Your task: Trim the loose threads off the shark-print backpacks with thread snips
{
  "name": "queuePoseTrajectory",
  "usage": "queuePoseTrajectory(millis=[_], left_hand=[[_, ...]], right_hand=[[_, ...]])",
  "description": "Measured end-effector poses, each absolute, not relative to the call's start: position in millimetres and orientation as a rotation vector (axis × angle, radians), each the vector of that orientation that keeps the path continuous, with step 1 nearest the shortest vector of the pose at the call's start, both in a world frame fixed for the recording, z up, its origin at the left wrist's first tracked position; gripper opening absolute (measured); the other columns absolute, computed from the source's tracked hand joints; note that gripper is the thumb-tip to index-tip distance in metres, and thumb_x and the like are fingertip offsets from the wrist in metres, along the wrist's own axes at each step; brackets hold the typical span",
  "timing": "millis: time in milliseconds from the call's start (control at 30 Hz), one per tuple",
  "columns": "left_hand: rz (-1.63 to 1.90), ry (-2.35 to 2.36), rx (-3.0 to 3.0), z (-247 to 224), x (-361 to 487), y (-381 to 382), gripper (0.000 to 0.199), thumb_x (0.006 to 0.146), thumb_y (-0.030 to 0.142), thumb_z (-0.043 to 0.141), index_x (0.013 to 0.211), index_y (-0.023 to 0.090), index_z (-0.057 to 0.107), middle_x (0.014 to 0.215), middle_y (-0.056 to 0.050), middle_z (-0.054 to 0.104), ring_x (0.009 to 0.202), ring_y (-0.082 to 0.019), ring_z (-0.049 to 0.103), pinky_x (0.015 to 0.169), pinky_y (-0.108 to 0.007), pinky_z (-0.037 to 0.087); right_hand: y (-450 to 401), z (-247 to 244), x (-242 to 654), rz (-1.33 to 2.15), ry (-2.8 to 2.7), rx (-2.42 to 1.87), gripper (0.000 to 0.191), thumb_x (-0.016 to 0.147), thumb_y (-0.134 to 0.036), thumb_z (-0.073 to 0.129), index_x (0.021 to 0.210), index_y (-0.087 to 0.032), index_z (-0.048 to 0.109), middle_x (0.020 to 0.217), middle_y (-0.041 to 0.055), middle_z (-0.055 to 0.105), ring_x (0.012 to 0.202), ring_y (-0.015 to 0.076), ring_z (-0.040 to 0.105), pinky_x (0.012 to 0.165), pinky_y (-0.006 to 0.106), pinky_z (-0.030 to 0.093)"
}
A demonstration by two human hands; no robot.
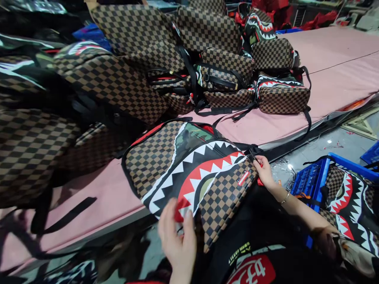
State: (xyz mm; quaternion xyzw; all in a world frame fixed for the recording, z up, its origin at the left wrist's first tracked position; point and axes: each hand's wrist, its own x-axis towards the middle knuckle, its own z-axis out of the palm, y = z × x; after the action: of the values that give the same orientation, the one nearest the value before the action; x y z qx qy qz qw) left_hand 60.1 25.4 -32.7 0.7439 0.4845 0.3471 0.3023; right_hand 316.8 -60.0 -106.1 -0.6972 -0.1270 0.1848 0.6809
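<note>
A brown and black checkered backpack panel (219, 173) with a red, white and black shark mouth lies tilted over the near edge of the pink table, partly on my lap. My right hand (265, 172) is closed on its right corner, by a black strap. My left hand (179, 232) is at the lower edge of the bag, slightly blurred, thumb and fingers apart; nothing shows between them.
Checkered bags (142, 31) are piled along the pink table (334, 79) at the back and left. A blue crate (319, 177) with another shark-mouth bag (352, 205) stands at the right. Loose black straps (71, 215) lie at the left.
</note>
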Motion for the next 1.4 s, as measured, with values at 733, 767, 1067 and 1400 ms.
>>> queuePoseTrajectory(millis=[733, 767, 1067, 1400], left_hand=[[0.168, 0.03, 2.413, -9.6, 230.3, 69.8, 0.013, 0.077, 0.018, 0.054, 0.065, 0.019, 0.059, 0.1, -0.004, 0.062, 0.096, -0.019, 0.052, 0.086, -0.035, 0.039], [0.186, 0.019, 2.412, -10.3, 229.4, 69.4, 0.013, 0.077, 0.017, 0.053, 0.066, 0.019, 0.058, 0.1, -0.004, 0.061, 0.096, -0.019, 0.051, 0.086, -0.035, 0.04], [0.248, 0.047, 2.357, -10.3, 227.9, 67.3, 0.016, 0.077, 0.016, 0.048, 0.064, 0.019, 0.057, 0.097, -0.004, 0.06, 0.094, -0.02, 0.05, 0.085, -0.037, 0.04], [0.621, 0.459, 2.331, -7.7, 212.9, 88.4, 0.023, 0.079, 0.025, 0.051, 0.099, 0.019, 0.062, 0.112, -0.009, 0.057, 0.101, -0.022, 0.053, 0.089, -0.04, 0.042]], right_hand=[[-132.8, -24.6, 275.3, 0.467, -0.715, -2.008, 0.014, 0.077, -0.035, 0.055, 0.079, -0.022, 0.05, 0.049, -0.0084, 0.035, 0.044, 0.0098, 0.034, 0.047, 0.022, 0.028], [-130.0, -20.2, 276.6, 0.447, -0.751, -2.037, 0.013, 0.077, -0.034, 0.054, 0.077, -0.022, 0.05, 0.048, -0.0083, 0.036, 0.044, 0.01, 0.035, 0.047, 0.023, 0.028], [-109.7, -12.6, 284.1, 0.452, -0.852, -2.103, 0.009, 0.076, -0.031, 0.052, 0.075, -0.023, 0.052, 0.052, -0.006, 0.047, 0.045, 0.0102, 0.04, 0.048, 0.023, 0.03], [-126.7, -39.3, 291.5, 0.502, -0.632, -1.843, 0.014, 0.076, -0.034, 0.056, 0.079, -0.021, 0.05, 0.048, -0.0092, 0.032, 0.042, 0.0087, 0.031, 0.041, 0.022, 0.025]])
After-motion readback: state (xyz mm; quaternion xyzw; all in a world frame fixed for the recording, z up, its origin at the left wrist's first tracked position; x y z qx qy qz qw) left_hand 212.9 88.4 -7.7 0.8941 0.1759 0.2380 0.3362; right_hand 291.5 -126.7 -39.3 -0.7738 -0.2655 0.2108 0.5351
